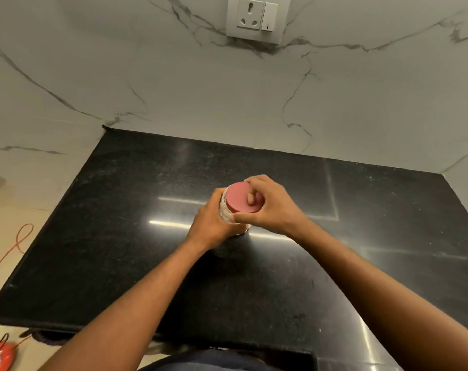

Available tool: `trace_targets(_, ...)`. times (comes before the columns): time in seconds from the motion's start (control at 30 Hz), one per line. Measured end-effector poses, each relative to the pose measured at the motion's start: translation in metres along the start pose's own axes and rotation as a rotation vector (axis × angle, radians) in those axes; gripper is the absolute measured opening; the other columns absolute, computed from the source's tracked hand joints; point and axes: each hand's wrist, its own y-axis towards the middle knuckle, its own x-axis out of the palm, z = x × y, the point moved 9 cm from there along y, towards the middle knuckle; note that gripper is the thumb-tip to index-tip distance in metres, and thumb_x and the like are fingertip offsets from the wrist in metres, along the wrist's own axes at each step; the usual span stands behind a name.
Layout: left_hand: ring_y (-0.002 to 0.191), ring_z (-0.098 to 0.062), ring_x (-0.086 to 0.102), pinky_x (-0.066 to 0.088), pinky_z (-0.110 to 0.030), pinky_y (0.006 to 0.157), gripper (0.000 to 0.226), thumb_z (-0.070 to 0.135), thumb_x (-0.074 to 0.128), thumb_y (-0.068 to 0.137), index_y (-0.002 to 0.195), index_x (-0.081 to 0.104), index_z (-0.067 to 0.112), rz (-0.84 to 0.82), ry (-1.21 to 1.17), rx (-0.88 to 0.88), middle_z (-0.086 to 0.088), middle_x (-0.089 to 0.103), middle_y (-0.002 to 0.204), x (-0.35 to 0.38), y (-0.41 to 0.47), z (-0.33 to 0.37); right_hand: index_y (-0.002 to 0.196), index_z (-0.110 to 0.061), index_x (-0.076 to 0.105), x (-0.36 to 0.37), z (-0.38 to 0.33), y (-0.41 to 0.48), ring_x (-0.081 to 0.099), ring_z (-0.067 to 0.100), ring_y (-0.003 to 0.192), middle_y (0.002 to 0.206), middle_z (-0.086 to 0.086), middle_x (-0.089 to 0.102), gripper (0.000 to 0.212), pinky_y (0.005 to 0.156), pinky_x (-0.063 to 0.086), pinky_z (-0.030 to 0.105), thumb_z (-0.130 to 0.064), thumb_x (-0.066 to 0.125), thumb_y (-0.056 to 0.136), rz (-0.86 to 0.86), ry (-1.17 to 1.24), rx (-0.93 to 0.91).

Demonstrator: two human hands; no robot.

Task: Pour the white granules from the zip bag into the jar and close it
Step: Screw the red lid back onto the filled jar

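Note:
A clear jar (225,210) with a pinkish-red lid (238,197) stands on the black counter (125,210) near its middle. My left hand (210,226) wraps around the jar's body from the left. My right hand (267,204) grips the lid from the right, fingers curled over its top and thumb on the rim. White contents show faintly through the glass. No zip bag is in view.
A marble wall with a socket and switch (257,18) rises behind the counter. On the floor at the left lie an orange cable (18,242) and a red object (0,357). The counter's front edge runs near my body.

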Motion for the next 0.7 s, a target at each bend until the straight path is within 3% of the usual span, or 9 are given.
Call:
trace_targets(0.07, 0.107, -0.005, 0.067, 0.062, -0.036, 0.088, 0.090, 0.057, 0.095, 0.057, 0.132, 0.044, 0.056, 0.007, 0.006, 0.007, 0.019, 0.067, 0.119, 0.000, 0.000, 0.001, 0.099, -0.030, 0.054, 0.006, -0.006, 0.003, 0.057, 0.014, 0.107, 0.124, -0.010, 0.053, 0.048, 0.080, 0.052, 0.025, -0.045, 0.088, 0.068, -0.064, -0.099, -0.028)
trace_targets(0.17, 0.106, -0.002, 0.067, 0.061, -0.030, 0.086, 0.088, 0.058, 0.095, 0.058, 0.130, 0.044, 0.057, -0.001, -0.007, 0.016, 0.020, 0.066, 0.119, 0.000, 0.000, -0.001, 0.131, -0.036, 0.047, 0.008, -0.014, 0.012, 0.055, 0.016, 0.114, 0.136, -0.009, 0.050, 0.073, 0.084, 0.053, 0.030, -0.042, 0.086, 0.069, -0.167, -0.219, -0.059)
trace_targets(0.27, 0.108, -0.002, 0.067, 0.059, -0.029, 0.088, 0.090, 0.056, 0.095, 0.057, 0.131, 0.044, 0.056, -0.010, -0.024, 0.015, 0.019, 0.066, 0.121, 0.001, 0.000, -0.002, 0.147, -0.039, 0.040, 0.016, -0.019, 0.021, 0.054, 0.018, 0.117, 0.144, -0.003, 0.047, 0.089, 0.089, 0.052, 0.031, -0.037, 0.087, 0.071, -0.300, -0.356, -0.060)
trace_targets(0.43, 0.112, 0.000, 0.063, 0.053, -0.022, 0.088, 0.092, 0.060, 0.094, 0.057, 0.132, 0.041, 0.056, -0.034, -0.006, 0.016, 0.022, 0.063, 0.124, 0.002, 0.001, -0.003, 0.147, -0.036, 0.045, 0.018, -0.028, 0.035, 0.057, 0.020, 0.103, 0.132, 0.002, 0.057, 0.092, 0.075, 0.044, 0.029, -0.058, 0.086, 0.068, -0.330, -0.640, -0.064)
trace_targets(0.53, 0.115, -0.008, 0.065, 0.057, -0.032, 0.094, 0.090, 0.056, 0.094, 0.058, 0.133, 0.045, 0.048, -0.058, 0.014, 0.015, 0.017, 0.066, 0.125, 0.003, 0.004, -0.007, 0.141, -0.028, 0.053, 0.020, -0.033, 0.039, 0.051, 0.015, 0.087, 0.120, 0.003, 0.067, 0.089, 0.068, 0.041, 0.029, -0.074, 0.078, 0.068, -0.279, -0.748, -0.051)
trace_targets(0.63, 0.115, -0.007, 0.065, 0.058, -0.034, 0.094, 0.090, 0.056, 0.094, 0.057, 0.132, 0.046, 0.049, -0.060, 0.021, 0.005, 0.017, 0.066, 0.125, 0.001, 0.004, -0.008, 0.139, -0.024, 0.057, 0.025, -0.037, 0.043, 0.054, 0.015, 0.090, 0.122, 0.003, 0.069, 0.087, 0.069, 0.043, 0.029, -0.070, 0.080, 0.069, -0.310, -0.727, -0.041)
trace_targets(0.7, 0.113, -0.003, 0.064, 0.057, -0.030, 0.091, 0.090, 0.056, 0.094, 0.055, 0.131, 0.045, 0.051, -0.055, 0.013, -0.010, 0.020, 0.065, 0.124, 0.001, 0.003, -0.010, 0.145, -0.025, 0.054, 0.025, -0.040, 0.045, 0.062, 0.020, 0.101, 0.129, 0.004, 0.066, 0.090, 0.073, 0.044, 0.028, -0.062, 0.085, 0.069, -0.356, -0.704, -0.046)
